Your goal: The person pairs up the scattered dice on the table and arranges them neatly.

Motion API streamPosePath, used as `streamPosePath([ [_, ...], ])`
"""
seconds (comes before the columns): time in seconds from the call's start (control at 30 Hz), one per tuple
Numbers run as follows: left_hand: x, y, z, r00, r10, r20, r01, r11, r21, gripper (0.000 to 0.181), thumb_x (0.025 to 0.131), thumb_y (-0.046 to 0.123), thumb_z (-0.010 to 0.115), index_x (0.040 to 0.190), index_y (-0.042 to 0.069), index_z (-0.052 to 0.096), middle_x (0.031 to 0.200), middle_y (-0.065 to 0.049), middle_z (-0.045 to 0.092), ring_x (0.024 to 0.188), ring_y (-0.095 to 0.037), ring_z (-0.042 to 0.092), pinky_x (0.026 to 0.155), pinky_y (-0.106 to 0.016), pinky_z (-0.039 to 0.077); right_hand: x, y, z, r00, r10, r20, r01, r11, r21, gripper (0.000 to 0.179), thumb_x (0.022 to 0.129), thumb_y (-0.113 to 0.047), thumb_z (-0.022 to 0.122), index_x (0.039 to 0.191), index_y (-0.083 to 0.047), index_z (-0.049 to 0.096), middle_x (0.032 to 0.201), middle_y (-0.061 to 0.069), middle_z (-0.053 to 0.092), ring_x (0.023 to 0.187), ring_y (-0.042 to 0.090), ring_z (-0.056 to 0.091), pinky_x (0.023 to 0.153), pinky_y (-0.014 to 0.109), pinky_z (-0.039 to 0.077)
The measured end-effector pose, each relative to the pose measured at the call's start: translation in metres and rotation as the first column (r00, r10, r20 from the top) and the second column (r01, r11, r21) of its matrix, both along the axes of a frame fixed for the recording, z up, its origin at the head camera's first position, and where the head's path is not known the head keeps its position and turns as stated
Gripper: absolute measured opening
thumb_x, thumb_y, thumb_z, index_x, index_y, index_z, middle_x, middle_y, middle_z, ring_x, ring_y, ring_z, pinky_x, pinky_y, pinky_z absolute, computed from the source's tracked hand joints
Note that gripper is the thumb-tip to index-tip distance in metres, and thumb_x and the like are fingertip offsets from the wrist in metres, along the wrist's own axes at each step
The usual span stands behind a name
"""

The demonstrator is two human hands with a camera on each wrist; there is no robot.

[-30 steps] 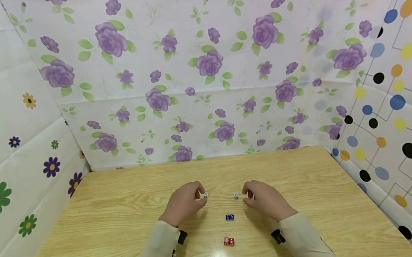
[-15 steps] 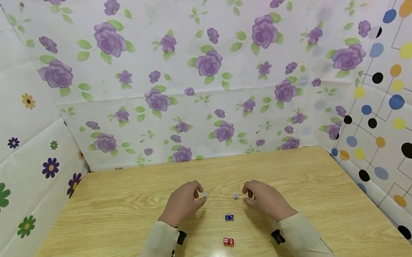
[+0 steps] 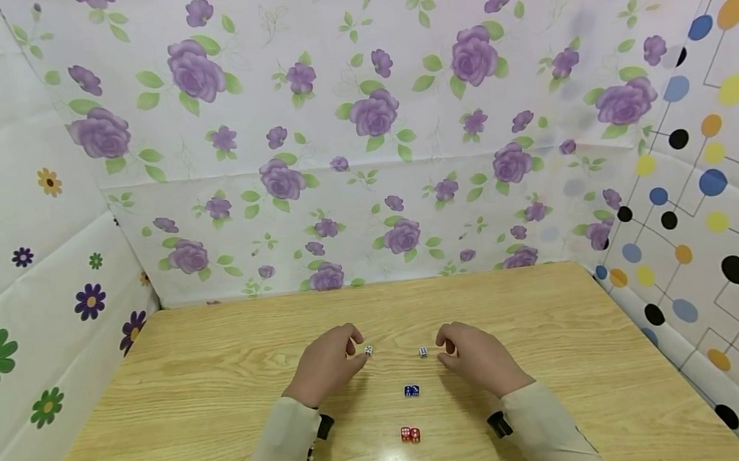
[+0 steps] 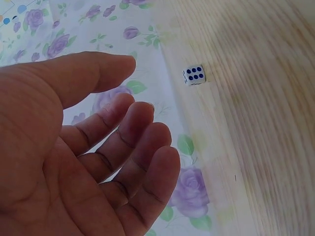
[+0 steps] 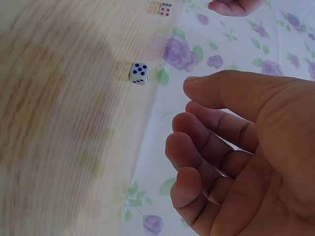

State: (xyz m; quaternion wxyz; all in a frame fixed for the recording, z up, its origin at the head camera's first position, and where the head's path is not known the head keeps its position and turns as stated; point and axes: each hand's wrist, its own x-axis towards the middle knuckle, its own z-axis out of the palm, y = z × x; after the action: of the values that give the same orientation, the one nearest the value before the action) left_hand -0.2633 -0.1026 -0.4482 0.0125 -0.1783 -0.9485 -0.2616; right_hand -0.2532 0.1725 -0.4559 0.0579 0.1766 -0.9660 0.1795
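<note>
Two white dice lie apart on the wooden table. The left white die (image 3: 369, 350) is just beyond the fingertips of my left hand (image 3: 325, 366). A small gap separates the right white die (image 3: 423, 352) from my right hand (image 3: 481, 357). Both hands have loosely bent fingers, with thumb and fingers apart and nothing between them. Blue pips show on the die (image 4: 194, 74) in the left wrist view and on the nearer die (image 5: 139, 73) in the right wrist view. At the top of that view, another die (image 5: 166, 9) shows red pips.
Two blue dice (image 3: 411, 391) sit side by side between the forearms. Closer to the front is a pair of red dice (image 3: 410, 434). The wooden table (image 3: 223, 358) meets a flowered cloth (image 3: 291, 222) at its back edge. Patterned cloths hang at both sides.
</note>
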Motion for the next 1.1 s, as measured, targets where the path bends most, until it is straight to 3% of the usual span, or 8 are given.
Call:
streamPosePath([
  [0.57,0.002,0.0,0.002,1.0,-0.005,0.024,0.005,1.0,0.011,0.027,0.09,0.029,0.065,0.111,0.012,0.059,0.086,0.003,0.055,0.06,-0.012,0.049,0.055,-0.03,0.041,-0.003,0.0,-0.001,1.0,-0.009,0.005,0.009,1.0,-0.007,0.018,0.085,-0.022,0.071,0.101,-0.014,0.066,0.078,-0.01,0.053,0.064,0.006,0.046,0.059,0.027,0.042],
  [0.9,0.0,0.002,-0.002,0.999,-0.024,-0.04,0.022,0.999,-0.04,0.027,0.09,0.027,0.065,0.112,0.012,0.061,0.103,-0.007,0.059,0.088,-0.018,0.054,0.071,-0.035,0.047,-0.006,-0.004,-0.006,1.0,0.014,-0.011,-0.013,1.0,0.01,0.02,0.086,-0.016,0.07,0.105,-0.015,0.065,0.08,-0.011,0.054,0.066,0.005,0.048,0.061,0.026,0.044],
  [1.1,-0.003,0.005,-0.007,1.0,-0.021,-0.009,0.021,0.998,-0.062,0.025,0.092,0.025,0.063,0.113,0.011,0.061,0.103,-0.007,0.059,0.087,-0.018,0.054,0.071,-0.035,0.047,-0.008,-0.005,-0.013,0.999,0.035,0.024,-0.035,0.999,0.01,0.02,0.086,-0.015,0.069,0.106,-0.015,0.066,0.082,-0.009,0.055,0.069,0.006,0.05,0.063,0.028,0.045],
])
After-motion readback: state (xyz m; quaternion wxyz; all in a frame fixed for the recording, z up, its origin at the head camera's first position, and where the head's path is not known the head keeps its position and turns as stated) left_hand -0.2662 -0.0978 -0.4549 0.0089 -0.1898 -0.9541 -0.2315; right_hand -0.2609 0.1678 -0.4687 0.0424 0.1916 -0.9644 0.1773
